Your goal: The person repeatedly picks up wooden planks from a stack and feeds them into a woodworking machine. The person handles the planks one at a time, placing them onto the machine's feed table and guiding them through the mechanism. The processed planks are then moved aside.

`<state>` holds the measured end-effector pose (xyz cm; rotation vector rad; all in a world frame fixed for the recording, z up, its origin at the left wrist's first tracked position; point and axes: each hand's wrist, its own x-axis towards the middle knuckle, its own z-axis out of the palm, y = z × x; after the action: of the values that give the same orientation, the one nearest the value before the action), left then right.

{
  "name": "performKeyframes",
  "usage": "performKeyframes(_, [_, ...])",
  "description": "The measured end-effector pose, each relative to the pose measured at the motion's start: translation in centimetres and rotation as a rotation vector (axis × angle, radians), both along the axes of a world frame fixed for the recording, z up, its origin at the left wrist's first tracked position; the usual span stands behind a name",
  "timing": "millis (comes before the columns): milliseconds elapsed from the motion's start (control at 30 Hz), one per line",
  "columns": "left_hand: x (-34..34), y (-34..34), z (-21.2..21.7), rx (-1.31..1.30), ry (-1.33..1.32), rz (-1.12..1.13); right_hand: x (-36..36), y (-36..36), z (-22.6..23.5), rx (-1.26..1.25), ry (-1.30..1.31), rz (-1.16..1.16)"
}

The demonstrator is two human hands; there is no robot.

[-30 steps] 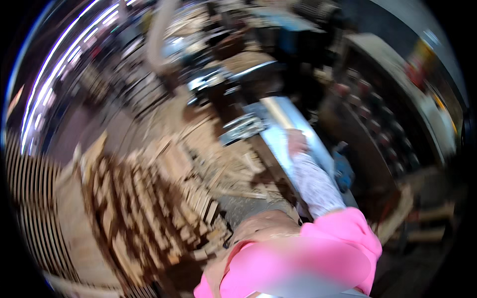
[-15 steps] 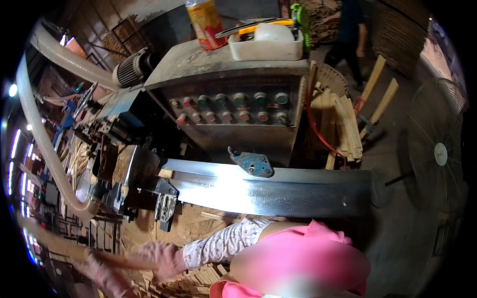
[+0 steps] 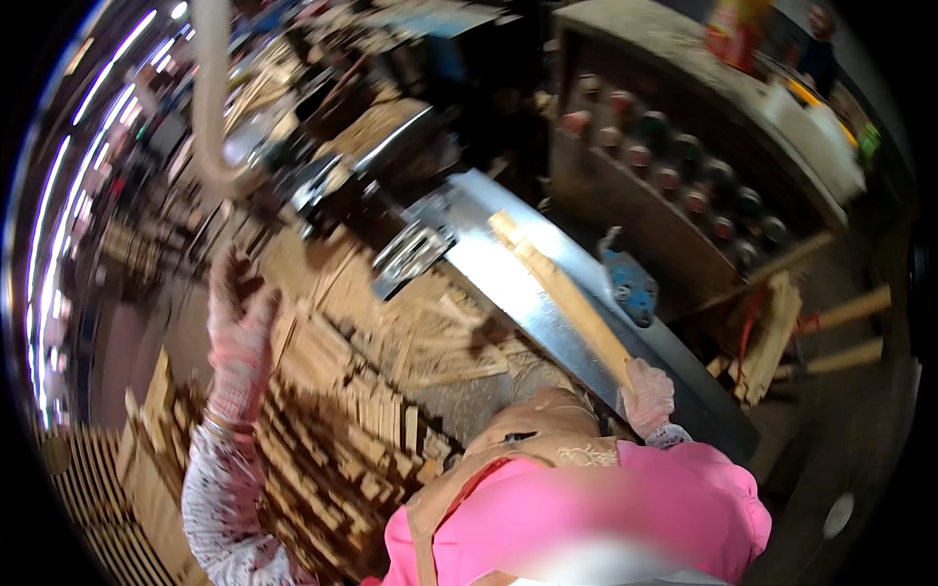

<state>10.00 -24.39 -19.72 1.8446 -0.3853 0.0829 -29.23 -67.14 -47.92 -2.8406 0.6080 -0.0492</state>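
Note:
My right hand (image 3: 647, 398), in a pale pinkish work glove, is closed around the near end of a wooden strip (image 3: 562, 289). The strip lies along the shiny metal machine bed (image 3: 523, 311), its far end pointing toward the cutting head. Off to the left, my left hand (image 3: 239, 327) is gloved too, raised with its fingers apart and nothing in it. Below and beside it are rows of stacked wooden strips (image 3: 322, 464). A metal guide block (image 3: 415, 256) sits at the bed's edge, between my two hands.
A blue metal bracket (image 3: 628, 281) is fixed to the bed's far side. Behind it stands a control cabinet (image 3: 625, 181) with several buttons. A ribbed hose (image 3: 210, 107) hangs at upper left. Wood scraps and sawdust (image 3: 449, 342) cover the floor beside the bed.
Both hands were together at lower left on a wooden piece. Now they are apart: the right holds a strip on the bed, the left is empty. The view has turned leftward.

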Motion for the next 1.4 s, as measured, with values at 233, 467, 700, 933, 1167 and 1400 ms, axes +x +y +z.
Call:
performKeyframes(233, [-5.9,14.2,8.5,0.120,-0.259,0.406,23.5,0.5,-6.4,-0.375,-0.378,0.098])
performKeyframes(467, [-19.6,30.8,15.8,0.639,-0.374,1.040,36.4,1.9,-5.4,0.076,-0.333,0.139])
performKeyframes(700, [-44.9,41.8,11.5,1.454,0.938,1.599,11.4,-1.9,-3.8,-0.059,-0.127,0.346])
performKeyframes(933, [-51.9,40.2,0.9,1.709,0.710,1.431,12.1,-4.8,-6.0,-0.188,-0.246,0.391])
performKeyframes(1167, [-46.1,39.3,0.5,1.605,0.557,1.388,23.9,-0.9,-3.6,-0.152,-0.309,0.431])
performKeyframes(1400, [-38.0,29.9,9.7,1.808,-0.722,0.908,36.6,3.4,-4.3,0.019,-0.522,0.327])
